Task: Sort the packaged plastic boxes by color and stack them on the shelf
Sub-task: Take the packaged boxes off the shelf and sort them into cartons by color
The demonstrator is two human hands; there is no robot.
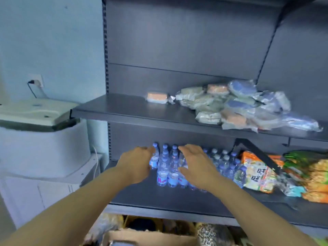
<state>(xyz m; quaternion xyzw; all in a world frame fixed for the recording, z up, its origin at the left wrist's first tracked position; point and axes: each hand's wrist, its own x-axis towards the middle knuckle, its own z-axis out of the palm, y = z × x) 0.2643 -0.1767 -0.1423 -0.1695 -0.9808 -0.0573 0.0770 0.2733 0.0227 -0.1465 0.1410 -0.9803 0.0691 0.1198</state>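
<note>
Upper shelf [124, 107]: one orange packaged box [157, 97] lies alone, just left of a loose heap of packaged boxes [245, 105] in green, orange and blue. Lower shelf [159, 194]: water bottles [168, 167] with blue caps and labels, lettering unreadable; snack bags [259, 173] printed with Chinese characters. My left hand [136, 164] and right hand [198, 166] hover before the bottles, fingers relaxed, holding nothing.

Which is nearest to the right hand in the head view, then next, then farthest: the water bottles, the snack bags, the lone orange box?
1. Water bottles, just beside the right hand, lower shelf.
2. Snack bags, lower shelf, to its right.
3. Lone orange box, upper shelf, above.
</note>
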